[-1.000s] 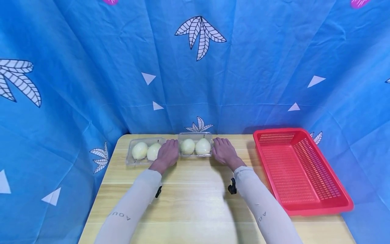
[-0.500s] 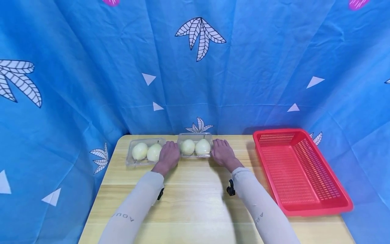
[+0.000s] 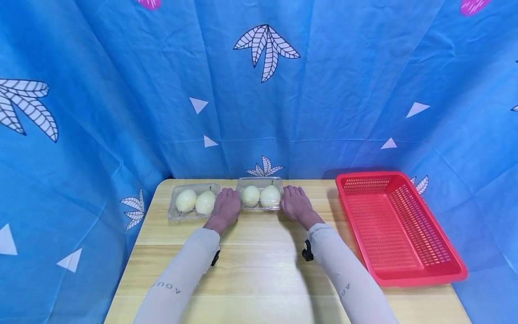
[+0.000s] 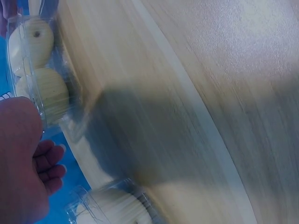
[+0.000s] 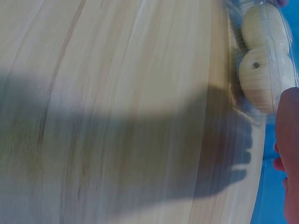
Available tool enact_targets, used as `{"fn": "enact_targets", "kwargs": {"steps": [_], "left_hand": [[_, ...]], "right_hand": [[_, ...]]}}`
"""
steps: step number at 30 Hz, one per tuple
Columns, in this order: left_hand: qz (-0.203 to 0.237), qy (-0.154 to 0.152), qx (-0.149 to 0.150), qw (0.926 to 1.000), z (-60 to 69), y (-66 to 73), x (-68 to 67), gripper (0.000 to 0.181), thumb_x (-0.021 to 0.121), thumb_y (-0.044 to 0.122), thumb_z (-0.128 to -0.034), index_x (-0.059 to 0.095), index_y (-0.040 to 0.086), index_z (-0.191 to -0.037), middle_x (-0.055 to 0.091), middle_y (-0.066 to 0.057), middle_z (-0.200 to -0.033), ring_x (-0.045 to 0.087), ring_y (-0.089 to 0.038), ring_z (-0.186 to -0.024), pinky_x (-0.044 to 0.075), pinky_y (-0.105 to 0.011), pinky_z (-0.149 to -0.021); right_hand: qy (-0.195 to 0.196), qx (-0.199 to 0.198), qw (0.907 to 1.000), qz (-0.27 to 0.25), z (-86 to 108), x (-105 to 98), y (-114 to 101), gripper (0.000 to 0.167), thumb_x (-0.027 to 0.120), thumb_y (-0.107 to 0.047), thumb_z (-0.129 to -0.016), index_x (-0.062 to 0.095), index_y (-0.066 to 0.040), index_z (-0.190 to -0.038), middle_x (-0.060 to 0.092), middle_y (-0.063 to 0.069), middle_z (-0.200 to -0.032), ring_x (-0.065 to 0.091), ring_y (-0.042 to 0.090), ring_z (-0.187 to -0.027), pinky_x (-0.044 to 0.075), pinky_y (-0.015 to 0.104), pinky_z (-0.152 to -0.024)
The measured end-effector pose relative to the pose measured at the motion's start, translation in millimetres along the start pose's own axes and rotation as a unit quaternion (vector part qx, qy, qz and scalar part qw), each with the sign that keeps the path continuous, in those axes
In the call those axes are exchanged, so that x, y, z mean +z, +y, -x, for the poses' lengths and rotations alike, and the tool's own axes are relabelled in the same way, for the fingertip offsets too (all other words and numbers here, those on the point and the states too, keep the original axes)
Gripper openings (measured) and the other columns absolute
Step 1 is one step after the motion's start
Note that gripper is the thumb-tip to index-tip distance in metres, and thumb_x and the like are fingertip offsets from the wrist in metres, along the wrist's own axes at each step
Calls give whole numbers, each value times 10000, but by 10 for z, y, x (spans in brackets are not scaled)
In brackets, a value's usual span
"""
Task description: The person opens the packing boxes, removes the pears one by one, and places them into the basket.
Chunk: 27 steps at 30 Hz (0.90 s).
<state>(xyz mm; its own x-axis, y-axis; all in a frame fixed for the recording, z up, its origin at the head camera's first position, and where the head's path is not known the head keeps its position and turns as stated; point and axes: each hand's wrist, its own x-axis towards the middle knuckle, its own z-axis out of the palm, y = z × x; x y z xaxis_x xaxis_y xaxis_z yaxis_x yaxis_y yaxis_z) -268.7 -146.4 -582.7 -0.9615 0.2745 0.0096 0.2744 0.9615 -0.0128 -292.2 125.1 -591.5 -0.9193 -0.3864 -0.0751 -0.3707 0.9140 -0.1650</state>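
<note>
A clear plastic box (image 3: pixel 259 209) holding two pale round pears (image 3: pixel 270 196) is at the back edge of the wooden table, between my hands. My left hand (image 3: pixel 226 206) grips its left end; in the left wrist view the thumb side meets the box and the fingers (image 4: pixel 49 161) curl below. At the right end my right hand (image 3: pixel 297 203) grips it, the thumb against the box corner in the right wrist view. Most right fingers are hidden there. A second clear box (image 3: pixel 174 215) with two pears (image 3: pixel 186 200) lies just left of my left hand.
A red perforated plastic basket (image 3: pixel 404 276) stands at the table's right side. Blue patterned cloth (image 3: pixel 344 90) hangs behind the table and along both sides. Bare wood of the tabletop (image 3: pixel 259 261) shows between my forearms.
My left hand has shifted slightly right, closer against the middle box. The right hand stays nearly where it was. Both boxes and the basket keep their places.
</note>
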Motion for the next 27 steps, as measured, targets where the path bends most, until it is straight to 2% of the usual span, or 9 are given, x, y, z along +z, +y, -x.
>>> {"fn": "enact_targets", "kwargs": {"steps": [7, 12, 17, 23, 27], "left_hand": [[-73, -278, -3, 9996, 10, 49, -17, 286, 351, -4, -1001, 568, -100, -1160, 522, -197, -1022, 433, -328, -981, 466, -448, -883], [-62, -254, -13, 9997, 63, 102, -23, 265, 351, -3, -1020, 570, -92, -1138, 502, -177, -988, 420, -312, -959, 456, -431, -862], [156, -269, -145, 9994, 100, 154, -14, 267, 338, -1, -1007, 558, -83, -1135, 491, -169, -992, 423, -312, -975, 459, -441, -897], [86, -323, -124, 9994, 133, 193, 5, 291, 331, -12, -990, 543, -84, -1176, 502, -174, -1035, 438, -317, -1013, 468, -443, -937], [51, -127, -57, 9999, 165, 217, 13, 282, 344, -24, -982, 556, -93, -1154, 525, -190, -1028, 462, -330, -1008, 482, -451, -932]], "right_hand": [[168, -60, 9998, -90, 69, 6, 31, 518, 348, -259, -1056, 431, 67, -1450, 513, 266, -1470, 450, 428, -1431, 245, 570, -1286], [145, -85, 9999, -8, 118, 36, 56, 538, 328, -273, -1066, 412, 67, -1475, 493, 268, -1504, 442, 422, -1449, 246, 568, -1287], [93, -81, 9999, 82, 185, 49, 75, 567, 339, -288, -1074, 377, 70, -1512, 472, 263, -1533, 438, 416, -1458, 251, 561, -1287], [320, -132, 9994, -6, 259, 65, 89, 540, 397, -262, -1056, 418, 84, -1470, 511, 276, -1478, 476, 424, -1416, 284, 576, -1268], [368, -124, 9992, -57, 301, 73, 93, 523, 408, -250, -1063, 422, 83, -1466, 511, 278, -1472, 475, 425, -1416, 279, 576, -1272]]}}
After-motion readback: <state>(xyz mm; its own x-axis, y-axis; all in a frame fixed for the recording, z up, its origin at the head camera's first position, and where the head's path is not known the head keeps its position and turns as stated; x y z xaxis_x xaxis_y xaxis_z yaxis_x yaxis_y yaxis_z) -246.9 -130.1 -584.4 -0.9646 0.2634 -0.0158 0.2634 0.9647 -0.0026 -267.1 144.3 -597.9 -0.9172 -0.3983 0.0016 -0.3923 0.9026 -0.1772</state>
